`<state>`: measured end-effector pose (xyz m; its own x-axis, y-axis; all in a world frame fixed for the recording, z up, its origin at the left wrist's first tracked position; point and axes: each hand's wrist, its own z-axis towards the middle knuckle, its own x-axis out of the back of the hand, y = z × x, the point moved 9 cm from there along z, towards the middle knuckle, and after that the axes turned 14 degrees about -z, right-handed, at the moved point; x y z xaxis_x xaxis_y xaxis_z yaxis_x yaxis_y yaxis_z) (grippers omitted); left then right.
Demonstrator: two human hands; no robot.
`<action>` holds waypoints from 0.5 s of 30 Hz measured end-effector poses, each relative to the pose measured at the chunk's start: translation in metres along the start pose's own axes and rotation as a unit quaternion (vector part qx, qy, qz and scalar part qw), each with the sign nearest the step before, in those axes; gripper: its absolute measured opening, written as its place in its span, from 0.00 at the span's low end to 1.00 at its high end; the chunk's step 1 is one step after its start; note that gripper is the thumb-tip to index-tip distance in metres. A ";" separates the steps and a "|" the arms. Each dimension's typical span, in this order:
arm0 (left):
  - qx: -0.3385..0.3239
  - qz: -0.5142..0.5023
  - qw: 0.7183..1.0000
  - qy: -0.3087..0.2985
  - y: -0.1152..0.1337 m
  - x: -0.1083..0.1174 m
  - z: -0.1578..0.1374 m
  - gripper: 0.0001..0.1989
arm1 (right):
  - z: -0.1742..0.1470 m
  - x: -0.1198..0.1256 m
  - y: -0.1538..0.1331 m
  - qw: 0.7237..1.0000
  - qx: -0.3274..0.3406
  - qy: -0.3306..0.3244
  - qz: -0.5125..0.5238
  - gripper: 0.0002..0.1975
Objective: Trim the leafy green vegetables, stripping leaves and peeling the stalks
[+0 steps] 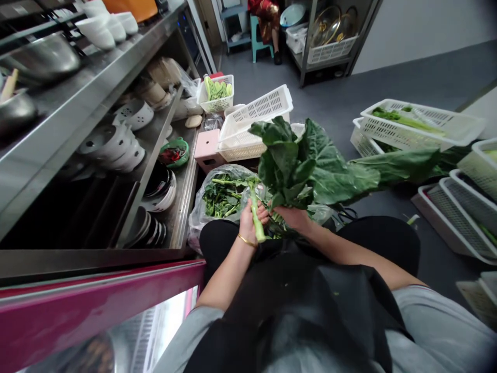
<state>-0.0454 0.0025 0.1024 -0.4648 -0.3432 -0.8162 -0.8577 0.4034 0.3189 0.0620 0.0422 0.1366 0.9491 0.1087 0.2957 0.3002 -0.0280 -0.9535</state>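
My left hand [247,221], palm up with a gold bangle at the wrist, curls round a thick pale-green vegetable stalk [256,215]. Close beside it, my right hand [292,217] is closed at the base of large dark leafy greens [287,166], whose broad leaves spread up and to the right. The leaves hide part of the right fingers. Just beyond my left hand, a clear plastic bag [198,210] holds cut green stems and leaves [223,197]. Both hands are above my lap and the black apron [310,300].
White baskets [254,122] and a pink stool [207,147] stand ahead. More baskets [423,124] with greens are stacked at right. Steel shelving [97,83] with bowls runs along the left, above a pink-edged case [101,305]. A person [266,20] sits at the back.
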 end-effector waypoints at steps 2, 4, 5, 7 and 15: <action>0.010 -0.018 0.999 -0.035 0.006 -0.006 -0.001 0.20 | 0.006 -0.001 0.008 0.999 -0.014 -0.012 0.039 0.10; 0.024 -0.005 0.998 -0.063 0.005 -0.010 -0.004 0.20 | 0.017 -0.001 0.016 0.992 -0.043 -0.011 0.115 0.13; 0.029 0.003 0.997 -0.070 0.004 -0.010 -0.006 0.20 | 0.022 -0.001 0.021 0.986 -0.063 -0.009 0.155 0.15; 0.035 0.013 0.997 -0.072 0.001 -0.009 -0.009 0.20 | 0.033 0.002 0.037 0.978 -0.097 -0.002 0.185 0.16; -0.018 -0.005 0.998 -0.060 0.039 0.019 0.004 0.21 | 0.066 0.068 0.104 0.961 -0.060 0.059 -0.265 0.10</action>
<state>-0.0870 0.0153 0.0974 -0.4288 -0.2415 -0.8705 -0.8704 0.3685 0.3265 0.1520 0.1126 0.0533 0.6623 0.0272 0.7487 0.7461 -0.1155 -0.6558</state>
